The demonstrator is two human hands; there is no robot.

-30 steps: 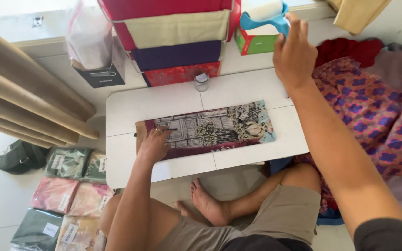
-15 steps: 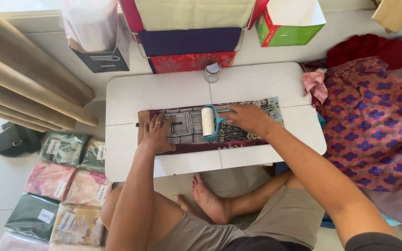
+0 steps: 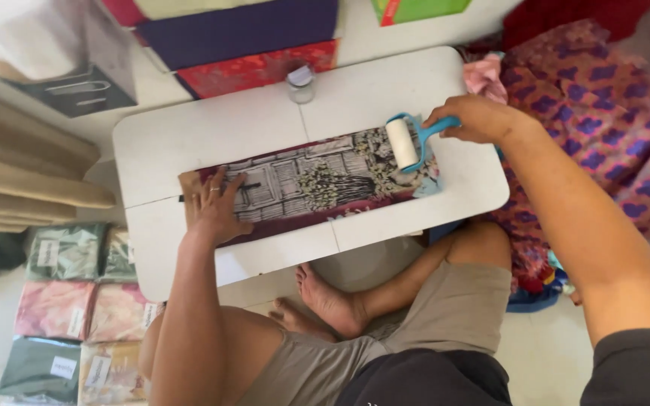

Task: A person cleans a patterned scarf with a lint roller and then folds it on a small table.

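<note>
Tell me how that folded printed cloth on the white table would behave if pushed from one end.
The printed cloth lies flat and thin, so it is probably floppy and would bunch rather than slide as one piece. The left hand presses its left end, which suggests it shifts easily on the smooth table. The lint roller in the right hand rides over it without visible wrinkling.

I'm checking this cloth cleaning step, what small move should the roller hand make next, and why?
Probably draw the lint roller back leftward along the printed cloth. It sits at the cloth's right end, held by the right hand, while the left hand pins the left end flat, leaving the middle stretch open for a pass.
</note>
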